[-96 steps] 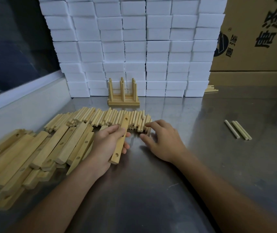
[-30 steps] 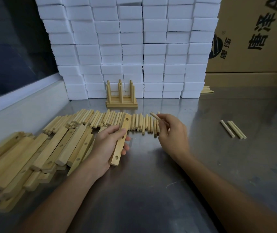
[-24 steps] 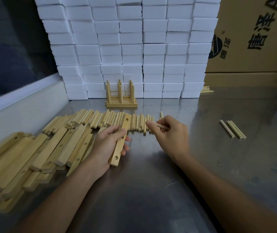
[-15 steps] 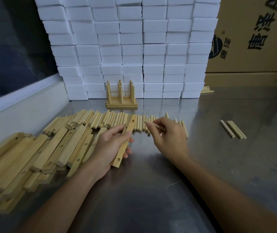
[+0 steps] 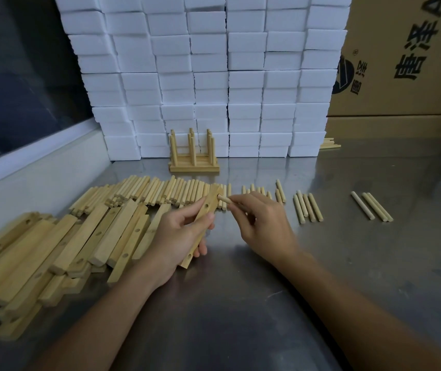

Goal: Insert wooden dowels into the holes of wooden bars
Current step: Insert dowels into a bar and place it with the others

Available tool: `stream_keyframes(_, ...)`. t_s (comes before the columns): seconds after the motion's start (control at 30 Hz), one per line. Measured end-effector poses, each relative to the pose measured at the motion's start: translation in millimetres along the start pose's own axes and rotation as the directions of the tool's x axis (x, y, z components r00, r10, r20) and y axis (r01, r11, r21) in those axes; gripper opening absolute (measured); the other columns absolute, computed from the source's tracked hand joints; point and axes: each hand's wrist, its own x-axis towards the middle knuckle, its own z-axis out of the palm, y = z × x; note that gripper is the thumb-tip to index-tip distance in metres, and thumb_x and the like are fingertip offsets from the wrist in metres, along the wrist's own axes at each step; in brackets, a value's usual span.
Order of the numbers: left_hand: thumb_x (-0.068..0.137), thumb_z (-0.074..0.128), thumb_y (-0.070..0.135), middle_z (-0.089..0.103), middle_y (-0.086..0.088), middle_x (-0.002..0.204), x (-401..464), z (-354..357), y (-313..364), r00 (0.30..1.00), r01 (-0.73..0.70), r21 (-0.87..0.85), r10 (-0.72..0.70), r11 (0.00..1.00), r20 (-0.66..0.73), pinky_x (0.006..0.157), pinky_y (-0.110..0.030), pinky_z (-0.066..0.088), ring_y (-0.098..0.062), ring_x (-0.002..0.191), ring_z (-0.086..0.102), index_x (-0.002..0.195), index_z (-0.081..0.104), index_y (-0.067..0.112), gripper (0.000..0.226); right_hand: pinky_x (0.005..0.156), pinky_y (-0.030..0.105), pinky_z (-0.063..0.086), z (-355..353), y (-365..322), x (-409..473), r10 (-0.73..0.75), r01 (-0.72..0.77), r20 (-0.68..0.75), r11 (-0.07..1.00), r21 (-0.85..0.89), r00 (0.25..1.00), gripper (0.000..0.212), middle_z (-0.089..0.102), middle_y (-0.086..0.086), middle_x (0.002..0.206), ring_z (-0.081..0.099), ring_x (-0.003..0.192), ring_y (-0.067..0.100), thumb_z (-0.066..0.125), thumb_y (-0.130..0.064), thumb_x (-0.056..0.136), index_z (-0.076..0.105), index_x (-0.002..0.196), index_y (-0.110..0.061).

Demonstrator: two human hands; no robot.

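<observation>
Nearest, on the steel table (image 5: 240, 303): left hand (image 5: 176, 236) wrapped round a wooden bar (image 5: 204, 220), thumb on top, fingers curled beneath. Long axis of the bar running away and slightly rightward, near end low by the palm, far end raised toward the row of loose dowels (image 5: 160, 192). Two empty holes visible on its upper face, one just beyond the thumb, one near the close end.

Just right of the bar's far end: right hand (image 5: 262, 223) pinching a single dowel (image 5: 224, 200) between thumb and fingertips. Dowel lying crosswise to the bar, free tip pointing left and meeting the bar's far end, seemingly at its farthest hole; whether already seated, impossible to tell. Right hand clearly the nearer one for the push, left hand only steadying.

Leftward, a heap of spare bars (image 5: 61, 247). Further right, stray dowels (image 5: 307, 208) and three more (image 5: 372, 206) well apart.

Farthest back: a finished rack (image 5: 194, 156) with upright pegs, against stacked white blocks (image 5: 214, 76), beside a cardboard box (image 5: 401, 76).
</observation>
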Motion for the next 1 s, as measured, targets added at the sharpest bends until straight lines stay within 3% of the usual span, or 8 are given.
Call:
stream_keyframes(0.1, 0.093, 0.066, 0.021, 0.066, -0.012, 0.064, 0.0, -0.1, -4.2, 0.999, -0.049, 0.079, 0.050, 0.996, -0.007, 0.045, -0.023, 0.044, -0.016, 0.045, 0.051, 0.093, 0.061, 0.067, 0.046, 0.052, 0.040, 0.047, -1.8, -0.2, -0.7, -0.006, 0.007, 0.008, 0.999, -0.038, 1.000, 0.015, 0.061, 0.007, 0.074, 0.053, 0.061, 0.019, 0.067, -0.013, 0.093, 0.075, 0.102, -0.005)
stream_keyframes(0.23, 0.092, 0.065, 0.033, 0.058, 0.001, 0.047, 1.6, 0.2, -7.8, 0.997, -0.075, 0.199, 0.079, 0.977, -0.011, 0.050, -0.025, 0.045, -0.011, 0.043, 0.049, 0.095, 0.051, 0.080, 0.049, 0.045, 0.037, 0.046, -5.1, -2.8, -0.8, -0.046, 0.046, 0.004, 0.992, -0.118, 0.999, 0.013, 0.058, 0.007, 0.071, 0.051, 0.056, 0.022, 0.066, -0.012, 0.092, 0.074, 0.098, -0.003)
stream_keyframes(0.53, 0.094, 0.064, 0.017, 0.060, 0.001, 0.056, 2.5, 2.8, -3.8, 0.974, -0.221, 0.268, 0.227, 0.938, 0.006, 0.041, -0.021, 0.042, -0.005, 0.039, 0.046, 0.100, 0.054, 0.067, 0.051, 0.037, 0.035, 0.039, -9.4, -12.1, 1.0, -0.087, 0.079, -0.023, 0.968, -0.239, 0.996, 0.023, 0.055, 0.006, 0.068, 0.046, 0.048, 0.023, 0.054, -0.019, 0.099, 0.072, 0.095, -0.004)
stream_keyframes(0.63, 0.093, 0.064, 0.014, 0.060, -0.010, 0.066, 2.7, 1.4, -3.6, 0.971, -0.232, 0.310, 0.237, 0.922, 0.022, 0.043, -0.035, 0.043, -0.010, 0.045, 0.046, 0.100, 0.054, 0.071, 0.058, 0.036, 0.031, 0.035, -8.7, -19.4, 0.9, -0.071, 0.056, -0.051, 0.966, -0.252, 0.996, 0.036, 0.054, 0.005, 0.065, 0.044, 0.044, 0.022, 0.044, -0.026, 0.100, 0.070, 0.089, -0.005)
stream_keyframes(0.73, 0.092, 0.064, 0.013, 0.061, -0.014, 0.072, 5.5, -0.9, -8.3, 0.967, -0.246, 0.357, 0.255, 0.901, 0.023, 0.047, -0.036, 0.045, -0.010, 0.049, 0.046, 0.112, 0.055, 0.064, 0.056, 0.040, 0.035, 0.039, -5.6, -21.3, 0.4, -0.004, -0.010, -0.063, 0.976, -0.217, 0.998, 0.033, 0.058, 0.007, 0.065, 0.050, 0.049, 0.027, 0.048, -0.025, 0.100, 0.069, 0.085, -0.004)
stream_keyframes(0.8, 0.092, 0.064, 0.014, 0.065, -0.016, 0.085, 8.3, -2.0, -12.8, 0.968, -0.242, 0.396, 0.251, 0.886, 0.030, 0.051, -0.034, 0.047, -0.010, 0.053, 0.049, 0.133, 0.055, 0.043, 0.051, 0.047, 0.037, 0.041, -3.0, -20.0, 1.1, 0.083, -0.085, -0.023, 0.985, -0.149, 0.996, 0.027, 0.059, 0.006, 0.065, 0.050, 0.053, 0.025, 0.052, -0.020, 0.099, 0.069, 0.086, -0.004)
stream_keyframes(0.87, 0.092, 0.063, 0.016, 0.066, -0.017, 0.093, 9.3, -2.9, -15.1, 0.968, -0.242, 0.427, 0.247, 0.871, 0.045, 0.052, -0.035, 0.048, -0.014, 0.055, 0.049, 0.142, 0.051, 0.029, 0.053, 0.050, 0.032, 0.039, -1.1, -19.5, 1.7, 0.189, -0.187, 0.030, 0.981, -0.056, 0.982, 0.025, 0.055, -0.001, 0.060, 0.046, 0.051, 0.013, 0.054, -0.019, 0.099, 0.071, 0.088, -0.006)
stream_keyframes(1.0, 0.086, 0.060, 0.022, 0.066, -0.010, 0.093, 8.1, -6.0, -14.2, 0.954, -0.292, 0.448, 0.292, 0.845, 0.070, 0.052, -0.031, 0.047, -0.013, 0.059, 0.050, 0.143, 0.050, 0.025, 0.058, 0.043, 0.015, 0.030, -2.5, -19.5, 7.5, 0.406, -0.426, 0.146, 0.893, 0.148, 0.902, 0.026, 0.045, -0.012, 0.045, 0.041, 0.041, 0.006, 0.054, -0.021, 0.100, 0.073, 0.086, -0.012)
